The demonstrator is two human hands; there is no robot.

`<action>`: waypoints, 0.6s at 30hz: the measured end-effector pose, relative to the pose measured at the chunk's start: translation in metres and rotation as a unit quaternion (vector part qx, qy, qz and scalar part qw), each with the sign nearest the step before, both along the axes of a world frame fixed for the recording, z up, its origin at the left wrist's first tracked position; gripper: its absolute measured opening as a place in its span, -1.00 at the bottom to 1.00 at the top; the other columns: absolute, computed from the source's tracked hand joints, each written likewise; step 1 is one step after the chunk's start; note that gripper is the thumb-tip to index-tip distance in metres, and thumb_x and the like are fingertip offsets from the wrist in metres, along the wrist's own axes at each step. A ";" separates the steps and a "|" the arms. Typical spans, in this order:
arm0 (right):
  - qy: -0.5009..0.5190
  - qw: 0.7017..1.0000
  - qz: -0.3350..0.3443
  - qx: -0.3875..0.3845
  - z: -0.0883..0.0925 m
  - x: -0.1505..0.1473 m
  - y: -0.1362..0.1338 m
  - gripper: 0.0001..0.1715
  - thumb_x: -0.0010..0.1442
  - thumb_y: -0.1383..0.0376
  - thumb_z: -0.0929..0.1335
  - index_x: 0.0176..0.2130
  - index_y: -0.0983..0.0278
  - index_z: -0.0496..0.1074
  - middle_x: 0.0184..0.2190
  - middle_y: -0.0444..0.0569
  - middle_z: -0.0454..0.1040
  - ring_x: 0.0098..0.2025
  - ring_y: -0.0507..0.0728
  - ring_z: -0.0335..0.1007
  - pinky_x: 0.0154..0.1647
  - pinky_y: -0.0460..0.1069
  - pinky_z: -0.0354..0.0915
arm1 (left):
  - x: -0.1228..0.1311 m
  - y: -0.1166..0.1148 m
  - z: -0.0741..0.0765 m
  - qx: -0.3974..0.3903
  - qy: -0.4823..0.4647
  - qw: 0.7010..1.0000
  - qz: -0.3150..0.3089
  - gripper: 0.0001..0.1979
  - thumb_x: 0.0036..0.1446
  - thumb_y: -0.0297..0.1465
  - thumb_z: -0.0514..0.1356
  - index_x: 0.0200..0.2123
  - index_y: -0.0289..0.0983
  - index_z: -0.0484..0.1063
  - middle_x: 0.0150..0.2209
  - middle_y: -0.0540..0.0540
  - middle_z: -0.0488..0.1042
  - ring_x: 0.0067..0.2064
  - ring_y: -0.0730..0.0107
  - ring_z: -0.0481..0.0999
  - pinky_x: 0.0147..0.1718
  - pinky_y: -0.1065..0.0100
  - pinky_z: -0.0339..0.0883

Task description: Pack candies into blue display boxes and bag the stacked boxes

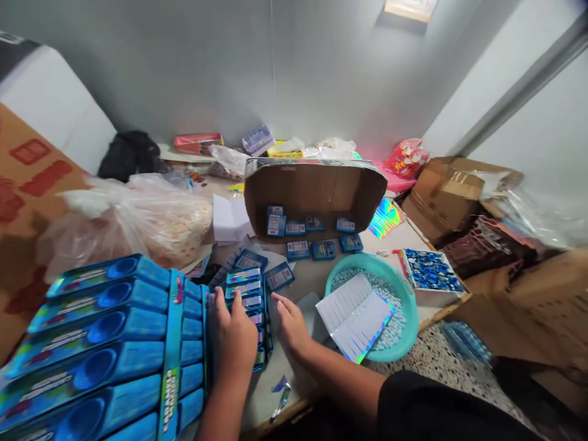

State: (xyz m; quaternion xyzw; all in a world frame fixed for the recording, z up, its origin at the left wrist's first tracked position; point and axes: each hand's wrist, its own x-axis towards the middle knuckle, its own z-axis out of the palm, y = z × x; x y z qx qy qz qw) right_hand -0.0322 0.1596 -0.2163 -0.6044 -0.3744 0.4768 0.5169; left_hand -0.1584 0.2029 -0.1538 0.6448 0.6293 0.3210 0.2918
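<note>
near the front of the counter (257, 404), a small blue tray (269, 349) packed with a row of slim, glossy packs (243, 290) stands between the person's two hands. the left hand (235, 334) lies over its left side, fingertips at the packs; whether that grip is clamped cannot be told, as the thumb is hidden. the right hand (293, 324) is just beside the right wall, its grip loosely apart and seemingly empty.

the tray looks like thin printed card: probably light, fairly stiff along its folds, easy to dent, a bit slick. low on both side walls, with flat fingers, seems the best hold; pinching the packs might pull them out.

at left, a big blue display carton (172, 343) shows round, cup-like hollows and sharp ridges. at right, a smooth turquoise basin (410, 327) holds pale, grainy beads (390, 327) under a creased, shimmering sheet (353, 309). beyond, a matte brown cardboard box (321, 187) gapes open.
</note>
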 end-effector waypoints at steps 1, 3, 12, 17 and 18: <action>-0.032 0.999 0.002 -0.007 0.008 0.021 -0.011 -0.50 0.31 0.19 0.21 0.14 0.23 0.46 0.15 0.11 0.46 0.22 0.29 0.33 0.31 0.27 0.15 | 0.001 -0.005 0.002 0.056 0.012 0.998 -0.022 -0.60 0.27 -0.48 0.00 0.11 -0.46 0.42 0.40 -0.44 0.04 0.47 -0.07 -0.13 0.40 -0.09 -0.15; -0.105 0.994 0.019 -0.017 0.027 0.072 -0.037 -0.52 0.20 0.37 0.27 0.07 0.20 0.52 0.09 0.08 0.52 0.20 0.27 0.34 0.34 0.26 0.09 | 0.010 -0.018 0.002 0.138 0.009 0.986 -0.092 -0.64 0.28 -0.43 0.02 0.06 -0.36 0.46 0.28 -0.36 0.28 0.41 0.02 0.11 0.37 -0.04 0.00; -0.535 0.814 0.197 -0.115 0.048 0.176 -0.107 -0.03 0.04 0.54 0.30 0.39 0.20 0.10 0.45 0.12 -0.01 0.45 0.37 -0.16 0.40 0.34 -0.13 | 0.140 -0.062 -0.060 -0.114 -0.063 0.978 -0.164 -0.54 -0.06 -0.37 0.30 -0.04 -0.41 0.49 -0.25 -0.28 0.63 -0.28 0.08 0.64 -0.29 0.16 0.52; -0.138 0.955 -0.224 -0.139 0.032 0.168 -0.137 -0.10 0.18 0.15 0.33 0.40 0.32 0.04 0.43 0.20 -0.01 0.46 0.32 -0.16 0.45 0.25 -0.17 | 0.117 -0.093 -0.040 -0.102 -0.090 0.965 -0.226 -0.70 0.12 -0.33 0.13 -0.16 -0.27 0.60 -0.16 -0.18 0.66 -0.12 0.12 0.64 -0.14 0.19 0.51; -0.059 0.950 -0.270 -0.149 0.029 0.167 -0.143 -0.05 0.18 0.03 0.34 0.39 0.33 0.03 0.42 0.23 0.01 0.45 0.36 -0.14 0.44 0.27 -0.16 | 0.108 -0.099 -0.032 -0.098 -0.093 0.963 -0.233 -0.68 0.16 -0.29 0.12 -0.15 -0.26 0.60 -0.16 -0.18 0.66 -0.13 0.13 0.64 -0.16 0.19 0.52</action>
